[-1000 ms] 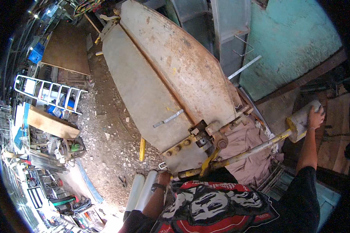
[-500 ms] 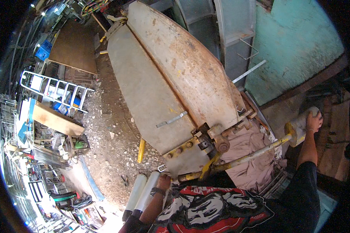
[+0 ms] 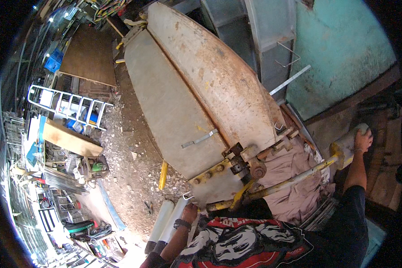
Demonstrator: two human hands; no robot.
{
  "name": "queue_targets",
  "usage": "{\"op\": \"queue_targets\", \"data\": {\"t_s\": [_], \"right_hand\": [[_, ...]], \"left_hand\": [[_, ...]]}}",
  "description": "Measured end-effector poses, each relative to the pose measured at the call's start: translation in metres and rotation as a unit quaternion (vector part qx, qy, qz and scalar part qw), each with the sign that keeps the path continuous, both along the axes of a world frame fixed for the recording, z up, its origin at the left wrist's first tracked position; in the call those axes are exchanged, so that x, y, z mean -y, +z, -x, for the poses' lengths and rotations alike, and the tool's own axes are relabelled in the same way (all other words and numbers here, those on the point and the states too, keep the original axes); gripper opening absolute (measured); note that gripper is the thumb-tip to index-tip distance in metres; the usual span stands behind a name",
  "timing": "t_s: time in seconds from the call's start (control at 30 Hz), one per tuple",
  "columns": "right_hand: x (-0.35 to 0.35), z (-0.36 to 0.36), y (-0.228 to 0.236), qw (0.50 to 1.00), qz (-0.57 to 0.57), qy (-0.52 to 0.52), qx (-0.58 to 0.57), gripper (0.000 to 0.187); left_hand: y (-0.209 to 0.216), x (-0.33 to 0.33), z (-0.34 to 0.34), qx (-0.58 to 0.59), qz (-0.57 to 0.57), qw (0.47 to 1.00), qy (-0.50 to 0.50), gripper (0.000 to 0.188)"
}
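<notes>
My right hand [image 3: 364, 139] is wrapped over the outer end of a dirty white cylinder [image 3: 346, 145], fixed to a yellow-and-grey metal bar [image 3: 295, 179]. This bar runs leftward across the front of a large folded metal plate assembly [image 3: 174, 102] with a rusty central seam. Near the bar's left end, my left hand [image 3: 190, 213] is closed, wearing a dark wristband; what it grips, if anything, is hidden. Two white tubes [image 3: 171, 219] stand beside that hand, and a thin metal loop [image 3: 188, 196] shows just beyond it. Bolts and a rusty hinge joint [image 3: 243, 163] sit between my hands.
Crumpled pinkish cloth [image 3: 281, 172] lies under the bar. A yellow post [image 3: 163, 175] and pliers [image 3: 149, 207] are on the gravelly floor to the left. Farther left are a white ladder [image 3: 69, 106] and cluttered tools. A teal panel [image 3: 344, 58] stands at the right.
The whole view has shifted slightly, so the scene sits a little farther right. Both hands keep about the same places on or beside the bar.
</notes>
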State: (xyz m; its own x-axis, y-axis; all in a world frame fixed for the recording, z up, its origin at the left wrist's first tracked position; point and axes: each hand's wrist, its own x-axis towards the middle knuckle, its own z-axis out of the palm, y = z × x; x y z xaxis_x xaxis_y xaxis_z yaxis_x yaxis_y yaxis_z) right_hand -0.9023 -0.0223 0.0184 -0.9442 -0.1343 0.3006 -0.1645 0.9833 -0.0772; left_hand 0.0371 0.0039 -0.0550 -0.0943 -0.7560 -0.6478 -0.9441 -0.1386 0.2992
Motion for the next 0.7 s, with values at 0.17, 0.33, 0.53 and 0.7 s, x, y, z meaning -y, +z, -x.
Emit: {"op": "queue_targets", "data": {"t_s": [0.17, 0.33, 0.53, 0.7], "right_hand": [[0.0, 0.001, -0.006, 1.0, 0.002, -0.009, 0.0, 0.071], [0.002, -0.007, -0.004, 1.0, 0.004, 0.003, 0.005, 0.071], [-0.023, 0.025, -0.033, 0.997, -0.032, 0.069, -0.017, 0.072], [-0.039, 0.029, -0.069, 0.979, -0.01, 0.149, -0.143, 0.057]], "left_hand": [[0.012, 0.006, 0.006, -0.012, 0.045, 0.996, -0.07, 0.033], [0.013, 0.016, 0.0, -0.036, 0.036, 0.998, 0.024, 0.034], [-0.005, 0.031, 0.029, 0.08, -0.01, 0.951, 0.298, 0.036], [-0.006, 0.029, 0.033, 0.096, 0.066, 0.957, 0.266, 0.036]]}}
